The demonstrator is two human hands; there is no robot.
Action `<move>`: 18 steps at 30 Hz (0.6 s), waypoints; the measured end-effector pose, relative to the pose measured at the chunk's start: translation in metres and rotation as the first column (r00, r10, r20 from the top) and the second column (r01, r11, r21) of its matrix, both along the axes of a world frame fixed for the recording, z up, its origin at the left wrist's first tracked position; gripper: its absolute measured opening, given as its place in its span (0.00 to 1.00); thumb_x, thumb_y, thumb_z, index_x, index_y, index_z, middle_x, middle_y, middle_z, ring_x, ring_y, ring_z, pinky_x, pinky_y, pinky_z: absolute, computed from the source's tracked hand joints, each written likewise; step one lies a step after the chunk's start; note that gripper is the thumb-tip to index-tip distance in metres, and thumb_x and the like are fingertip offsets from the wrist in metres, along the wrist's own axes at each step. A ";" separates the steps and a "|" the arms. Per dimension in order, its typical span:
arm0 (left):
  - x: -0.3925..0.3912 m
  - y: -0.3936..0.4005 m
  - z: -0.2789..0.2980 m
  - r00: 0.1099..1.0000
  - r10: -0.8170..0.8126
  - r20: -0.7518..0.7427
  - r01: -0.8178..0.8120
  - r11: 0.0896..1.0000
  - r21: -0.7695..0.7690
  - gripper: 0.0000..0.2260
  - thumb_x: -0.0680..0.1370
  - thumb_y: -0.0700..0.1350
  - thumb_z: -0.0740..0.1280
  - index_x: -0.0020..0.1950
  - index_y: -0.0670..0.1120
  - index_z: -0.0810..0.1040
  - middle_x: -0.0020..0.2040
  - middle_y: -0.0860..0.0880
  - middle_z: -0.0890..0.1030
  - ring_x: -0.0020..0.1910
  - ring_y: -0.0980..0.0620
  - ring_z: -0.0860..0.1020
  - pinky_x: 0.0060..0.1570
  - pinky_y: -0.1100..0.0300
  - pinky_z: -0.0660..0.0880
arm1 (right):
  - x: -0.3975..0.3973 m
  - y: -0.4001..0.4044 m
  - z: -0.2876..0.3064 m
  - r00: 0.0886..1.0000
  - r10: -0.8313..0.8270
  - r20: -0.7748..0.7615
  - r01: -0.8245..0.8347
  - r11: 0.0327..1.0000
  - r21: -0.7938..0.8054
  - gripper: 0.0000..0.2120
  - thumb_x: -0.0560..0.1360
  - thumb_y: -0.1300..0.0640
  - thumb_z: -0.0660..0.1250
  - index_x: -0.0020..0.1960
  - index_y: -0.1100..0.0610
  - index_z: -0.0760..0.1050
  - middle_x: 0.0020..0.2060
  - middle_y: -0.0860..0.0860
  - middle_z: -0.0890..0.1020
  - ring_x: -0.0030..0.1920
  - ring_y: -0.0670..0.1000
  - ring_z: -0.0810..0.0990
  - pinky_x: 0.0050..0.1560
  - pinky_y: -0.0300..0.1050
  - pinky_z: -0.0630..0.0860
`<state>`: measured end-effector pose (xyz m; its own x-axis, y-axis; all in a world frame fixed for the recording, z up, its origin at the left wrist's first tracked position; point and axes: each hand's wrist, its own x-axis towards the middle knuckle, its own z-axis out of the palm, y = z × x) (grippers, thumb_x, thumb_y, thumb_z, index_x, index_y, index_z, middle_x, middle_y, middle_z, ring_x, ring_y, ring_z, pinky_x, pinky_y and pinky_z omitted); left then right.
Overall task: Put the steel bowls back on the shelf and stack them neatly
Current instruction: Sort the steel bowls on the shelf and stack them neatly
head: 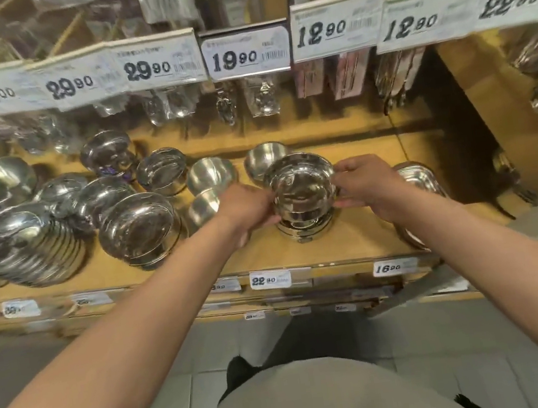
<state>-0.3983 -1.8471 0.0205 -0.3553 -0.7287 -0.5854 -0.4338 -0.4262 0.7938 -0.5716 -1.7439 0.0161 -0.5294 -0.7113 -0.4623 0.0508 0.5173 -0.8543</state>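
Steel bowls (pixel 301 195) | shiny, stacked upright | gripped both sides, fingers (pixel 343 177)

Two hands reach to the shelf (pixel 351 233): the left hand (pixel 247 205) and the right hand (pixel 370 186), one on each side of one stack of steel bowls (pixel 302 195); how many bowls it holds cannot be told. Just behind that stack stands one single bowl (pixel 262 156). To its left stand two small cups (pixel 210 174), then three lidded round tins (pixel 139 227), then one leaning row of plates (pixel 35 250), too blurred to count. Above the stack hang seven large price tags (pixel 246 51). Along the shelf's front edge, two tags read clearly (pixel 269 279).
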 end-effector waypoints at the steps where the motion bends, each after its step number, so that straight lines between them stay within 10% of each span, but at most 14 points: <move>1: -0.001 0.000 -0.001 1.000 0.009 -0.003 -0.009 1.000 0.000 0.06 0.80 0.38 0.69 0.46 0.35 0.78 0.43 0.38 0.85 0.42 0.46 0.87 0.47 0.54 0.84 | -0.001 0.000 -0.003 1.000 0.003 0.001 -0.003 1.000 0.001 0.04 0.79 0.63 0.69 0.51 0.60 0.82 0.52 0.61 0.85 0.53 0.59 0.85 0.46 0.46 0.84; 9: 0.000 0.001 -0.007 0.998 -0.008 0.062 0.010 0.999 -0.047 0.06 0.80 0.35 0.66 0.52 0.33 0.80 0.41 0.39 0.83 0.30 0.52 0.82 0.29 0.65 0.79 | 0.002 0.004 -0.017 0.999 0.006 0.047 -0.006 1.000 -0.010 0.13 0.78 0.64 0.69 0.41 0.48 0.76 0.51 0.54 0.83 0.48 0.54 0.86 0.43 0.42 0.85; 18: -0.004 0.000 -0.012 0.998 -0.026 0.059 0.033 0.993 -0.112 0.08 0.83 0.37 0.64 0.44 0.40 0.77 0.40 0.44 0.81 0.34 0.53 0.79 0.26 0.67 0.76 | 0.005 0.005 -0.035 0.998 -0.031 0.062 0.034 0.998 -0.052 0.07 0.79 0.61 0.69 0.56 0.53 0.81 0.54 0.52 0.85 0.44 0.49 0.88 0.47 0.45 0.85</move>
